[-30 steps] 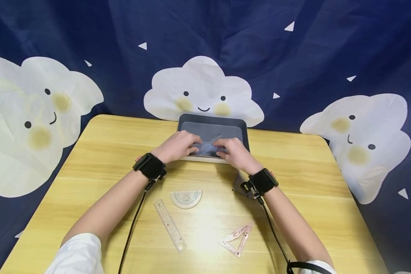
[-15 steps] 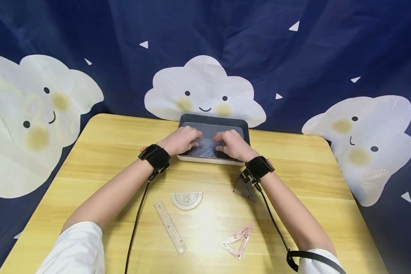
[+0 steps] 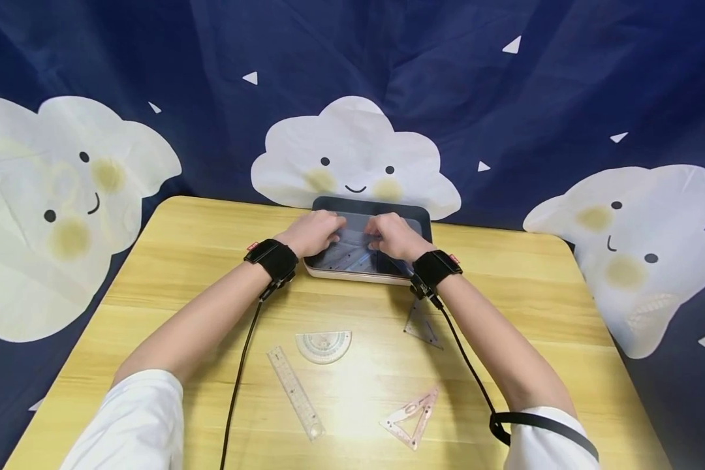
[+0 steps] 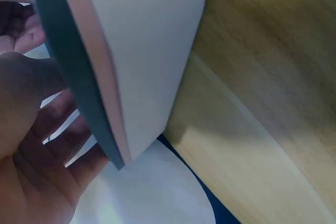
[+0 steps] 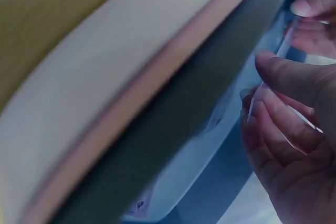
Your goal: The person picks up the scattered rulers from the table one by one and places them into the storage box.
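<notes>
Conceivably, the clear plastic piece (image 5: 284,48) pinched by both the left hand (image 3: 317,233) and right hand (image 3: 397,236) over the far tray (image 3: 358,277) could slip, its edge being thin.

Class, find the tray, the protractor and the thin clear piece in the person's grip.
Tray (image 3: 358,277), head view: pale front wall.
Protractor (image 3: 324,351), head view: middle of its half-disc.
Thin clear piece (image 5: 284,47), right wrist view: its upper stretch.

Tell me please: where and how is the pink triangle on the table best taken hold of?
The pink triangle lies flat with a large open middle, so probably pinch the bar facing the protractor from above: thumb on its outer edge, a fingertip in the opening.
</notes>
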Tool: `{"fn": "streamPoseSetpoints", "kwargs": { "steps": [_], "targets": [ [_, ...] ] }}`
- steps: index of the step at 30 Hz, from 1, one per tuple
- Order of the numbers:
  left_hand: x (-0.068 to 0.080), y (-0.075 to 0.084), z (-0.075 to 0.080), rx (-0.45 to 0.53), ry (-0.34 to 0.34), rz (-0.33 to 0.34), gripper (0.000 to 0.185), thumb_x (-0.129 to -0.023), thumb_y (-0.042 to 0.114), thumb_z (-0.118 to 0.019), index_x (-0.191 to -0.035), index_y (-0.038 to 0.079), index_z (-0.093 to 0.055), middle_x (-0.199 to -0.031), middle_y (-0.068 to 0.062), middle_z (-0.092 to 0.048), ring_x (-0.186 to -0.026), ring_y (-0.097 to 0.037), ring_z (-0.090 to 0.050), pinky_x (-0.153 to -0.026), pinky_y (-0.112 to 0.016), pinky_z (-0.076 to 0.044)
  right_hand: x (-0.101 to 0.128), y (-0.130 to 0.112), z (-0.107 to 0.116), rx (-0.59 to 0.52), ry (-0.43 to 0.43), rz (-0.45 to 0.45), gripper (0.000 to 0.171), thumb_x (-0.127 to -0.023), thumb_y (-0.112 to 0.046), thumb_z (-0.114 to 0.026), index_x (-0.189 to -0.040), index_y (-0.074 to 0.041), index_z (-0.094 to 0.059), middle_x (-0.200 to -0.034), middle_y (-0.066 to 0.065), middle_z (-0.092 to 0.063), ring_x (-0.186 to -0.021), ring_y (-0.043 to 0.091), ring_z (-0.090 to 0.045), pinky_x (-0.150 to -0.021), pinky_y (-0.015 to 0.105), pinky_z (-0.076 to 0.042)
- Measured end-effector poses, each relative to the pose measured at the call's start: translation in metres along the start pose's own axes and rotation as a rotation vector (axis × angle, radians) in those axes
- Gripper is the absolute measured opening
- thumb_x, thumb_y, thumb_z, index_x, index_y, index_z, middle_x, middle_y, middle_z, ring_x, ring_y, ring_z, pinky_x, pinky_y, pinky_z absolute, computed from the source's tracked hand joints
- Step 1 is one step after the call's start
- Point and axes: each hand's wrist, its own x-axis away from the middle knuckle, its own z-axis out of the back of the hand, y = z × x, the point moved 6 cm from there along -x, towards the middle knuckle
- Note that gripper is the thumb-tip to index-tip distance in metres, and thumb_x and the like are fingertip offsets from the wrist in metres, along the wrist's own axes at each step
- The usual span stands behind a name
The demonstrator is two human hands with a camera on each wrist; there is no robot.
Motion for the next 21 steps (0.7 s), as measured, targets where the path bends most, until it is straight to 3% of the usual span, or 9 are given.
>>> {"fn": "streamPoseSetpoints", "kwargs": {
  "steps": [10, 21],
  "targets": [
    [-0.008, -0.009, -0.005, -0.027, -0.029, 0.061, 0.014, -0.102, 0.014, -0.068, -0.114, 0.006, -0.07, -0.109, -0.014, -0.07, -0.107, -0.033, -0.067, -0.091, -0.047, -0.055, -0.02, 0.015, -0.006, 0.057, -0.043, -0.063, 0.024, -0.088, -0.006, -0.083, -0.107, 0.002, -0.07, -0.105, 0.018, -0.066, -0.097, 0.033, -0.062, -0.089, 0.048, -0.053],
    [-0.009, -0.013, -0.006, -0.008, -0.024, 0.074, 0.012, -0.098, 0.007, -0.072, -0.11, 0.004, -0.071, -0.105, -0.015, -0.065, -0.103, -0.033, -0.065, -0.088, -0.047, -0.055, -0.027, 0.024, -0.005, 0.031, -0.092, -0.113, 0.025, -0.089, -0.003, -0.081, -0.112, 0.001, -0.072, -0.109, 0.018, -0.071, -0.105, 0.034, -0.066, -0.096, 0.046, -0.053]
  ]
}}
